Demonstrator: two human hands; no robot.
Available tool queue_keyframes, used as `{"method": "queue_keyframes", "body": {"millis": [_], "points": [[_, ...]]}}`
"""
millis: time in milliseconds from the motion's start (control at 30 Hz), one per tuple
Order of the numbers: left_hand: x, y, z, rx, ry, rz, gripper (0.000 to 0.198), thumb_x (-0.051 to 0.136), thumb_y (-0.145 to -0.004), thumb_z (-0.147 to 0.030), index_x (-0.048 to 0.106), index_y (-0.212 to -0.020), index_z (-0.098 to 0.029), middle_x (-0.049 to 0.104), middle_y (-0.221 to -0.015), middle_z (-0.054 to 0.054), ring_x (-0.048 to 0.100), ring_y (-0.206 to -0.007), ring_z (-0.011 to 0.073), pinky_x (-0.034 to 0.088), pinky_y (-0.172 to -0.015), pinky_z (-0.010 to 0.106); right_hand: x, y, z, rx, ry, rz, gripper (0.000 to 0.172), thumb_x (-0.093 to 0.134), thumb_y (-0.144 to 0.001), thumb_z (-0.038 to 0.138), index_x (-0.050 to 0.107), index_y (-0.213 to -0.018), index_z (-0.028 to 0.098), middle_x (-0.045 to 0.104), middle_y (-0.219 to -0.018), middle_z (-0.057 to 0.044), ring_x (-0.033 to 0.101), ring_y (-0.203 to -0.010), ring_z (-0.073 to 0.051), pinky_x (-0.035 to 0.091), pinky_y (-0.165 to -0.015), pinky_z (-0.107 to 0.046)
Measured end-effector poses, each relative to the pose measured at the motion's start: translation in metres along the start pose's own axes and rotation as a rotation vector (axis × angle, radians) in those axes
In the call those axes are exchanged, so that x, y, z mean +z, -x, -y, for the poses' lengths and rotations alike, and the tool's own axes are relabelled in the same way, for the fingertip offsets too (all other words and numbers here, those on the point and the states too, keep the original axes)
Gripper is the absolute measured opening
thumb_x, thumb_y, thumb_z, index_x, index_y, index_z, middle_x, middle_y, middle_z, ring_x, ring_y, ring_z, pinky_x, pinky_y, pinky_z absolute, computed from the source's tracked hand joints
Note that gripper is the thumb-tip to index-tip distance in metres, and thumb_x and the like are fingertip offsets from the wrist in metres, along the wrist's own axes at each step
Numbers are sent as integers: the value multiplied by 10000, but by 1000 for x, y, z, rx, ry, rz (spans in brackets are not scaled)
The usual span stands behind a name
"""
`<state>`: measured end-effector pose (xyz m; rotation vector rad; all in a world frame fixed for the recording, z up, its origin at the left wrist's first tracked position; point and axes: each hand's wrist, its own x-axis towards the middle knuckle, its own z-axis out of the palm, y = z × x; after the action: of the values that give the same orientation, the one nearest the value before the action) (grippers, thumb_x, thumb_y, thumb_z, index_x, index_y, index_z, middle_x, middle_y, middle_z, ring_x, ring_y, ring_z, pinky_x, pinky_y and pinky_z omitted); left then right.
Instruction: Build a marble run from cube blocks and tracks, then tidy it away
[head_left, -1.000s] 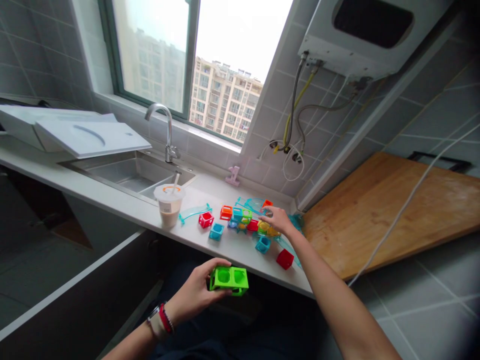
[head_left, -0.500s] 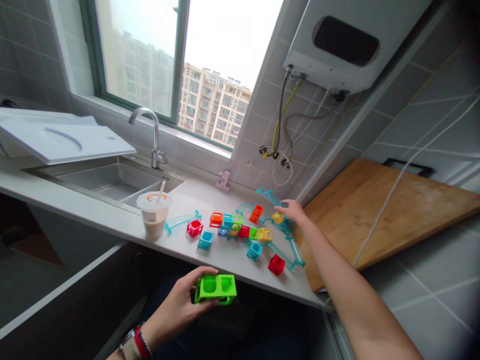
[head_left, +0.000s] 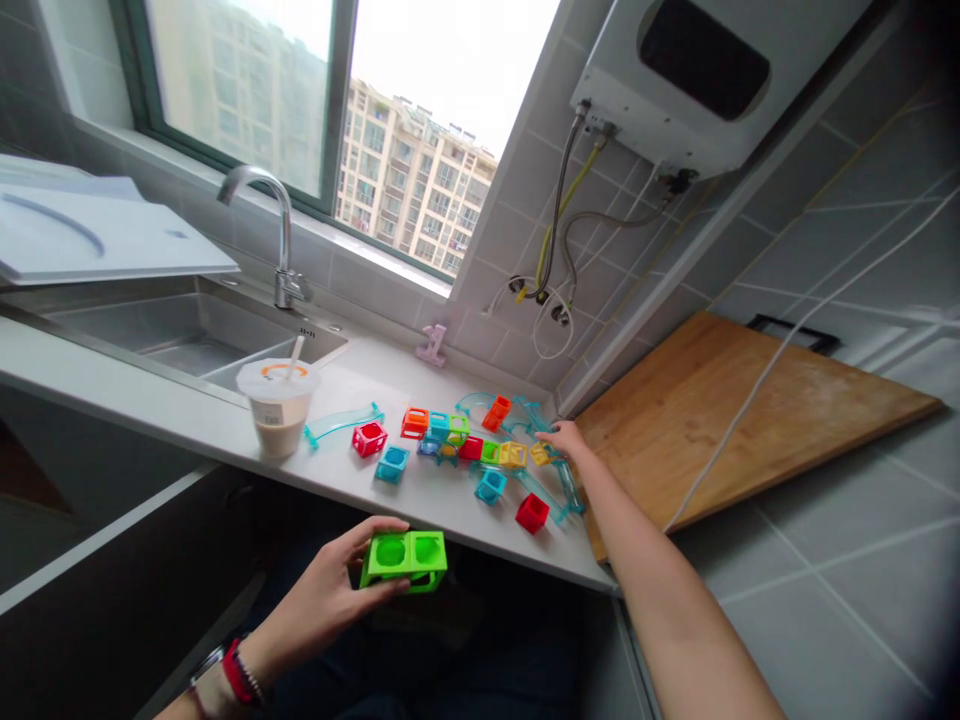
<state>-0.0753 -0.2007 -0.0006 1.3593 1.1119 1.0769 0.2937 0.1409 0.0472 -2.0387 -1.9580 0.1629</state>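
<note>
My left hand [head_left: 352, 570] is closed around the side of a pair of joined bright green cube blocks [head_left: 409, 552], held in front of the counter edge. Over at the right end of the counter, my right hand [head_left: 564, 440] has its fingertips together at the end of a clear blue track piece [head_left: 531, 412]. Just below those fingers lies a yellow block [head_left: 540, 455]. Nearby are an orange block [head_left: 496, 413] and a row of joined blocks ending in a yellow one [head_left: 513, 455]. A red block [head_left: 532, 513] and a blue block [head_left: 491, 486] sit nearer the front edge.
A lidded drink cup with a straw [head_left: 277, 415] stands near the front edge, left of another clear blue track [head_left: 343, 424]. Behind it are the sink [head_left: 187, 330] and faucet [head_left: 283, 240]. A wooden board [head_left: 735, 420] leans at the right, with a white cable across it.
My right hand has lowered the clear blue track piece toward the counter, among the other tracks. The left hand keeps the green blocks. The view has shifted slightly.
</note>
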Motion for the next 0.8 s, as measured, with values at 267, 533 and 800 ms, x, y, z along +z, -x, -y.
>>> {"method": "queue_keyframes", "body": {"millis": [267,533,800], "points": [[9,-2,3,-19,97,31,547,773,-853,-438,579,-1323,-236,730,-1232,76,703,-1112,295,567,-970,402,10,3,-2,-103,42,-63,415,890,-640,476,770,-877,158,796,-853,-109,782,-879,-285,607,-794,-352],[10,-2,-3,-8,132,1,555,759,-872,-424,528,-1348,-256,703,-1261,74,683,-1149,282,551,-987,388,7,15,11,-181,8,-128,524,857,-678,429,725,-1102,149,786,-944,-124,759,-897,-280,594,-842,-394],[18,-10,1,-2,145,4,687,757,-871,-382,405,-1448,-260,675,-1184,78,670,-1142,275,536,-999,411,-23,31,89,-577,-100,-158,339,465,-1008,329,662,-1233,171,705,-1204,-137,673,-1102,-228,524,-974,-351]]}}
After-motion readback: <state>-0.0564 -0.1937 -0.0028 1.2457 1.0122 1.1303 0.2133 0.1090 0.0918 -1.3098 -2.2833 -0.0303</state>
